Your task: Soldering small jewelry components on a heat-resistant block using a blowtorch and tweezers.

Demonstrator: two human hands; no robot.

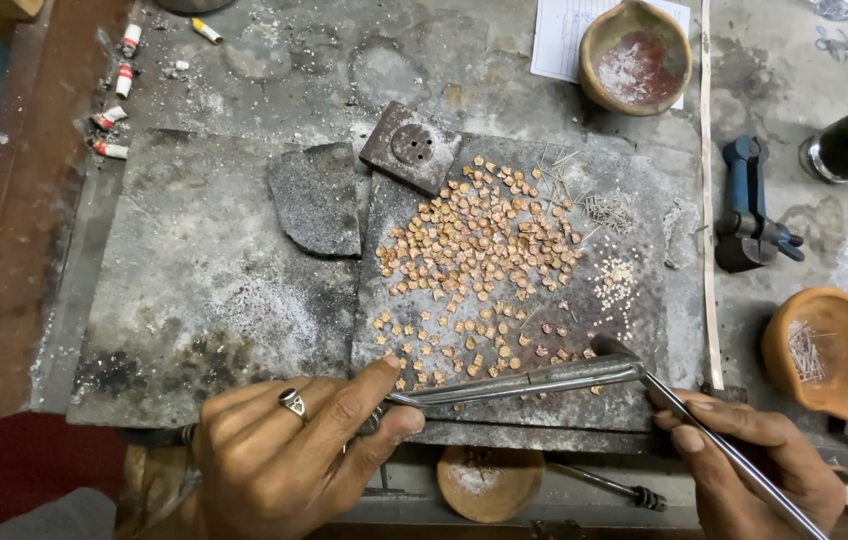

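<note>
Copper-coloured small stamped pieces [479, 260] lay on the dark slate slab [244, 300], just beyond both hands. Left hand [289, 455] pinched long steel tweezers [519, 383]; right hand [744, 465] gripped a thin metal rod [714, 435], tips meeting. White ruled paper [564, 35] lay far ahead.

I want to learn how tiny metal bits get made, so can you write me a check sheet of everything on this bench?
Surface: scorched grey slab, ashy.
Job's things: small copper-coloured pieces spread on a dark plate; tiny pale beads; thin wire bits.
Clutter: clay bowls; blue tool; paper.
Grippers: left hand holds tweezers; right hand holds a thin metal rod.
Cables: nothing seen.
Surroundings: wooden bench edge.
</note>
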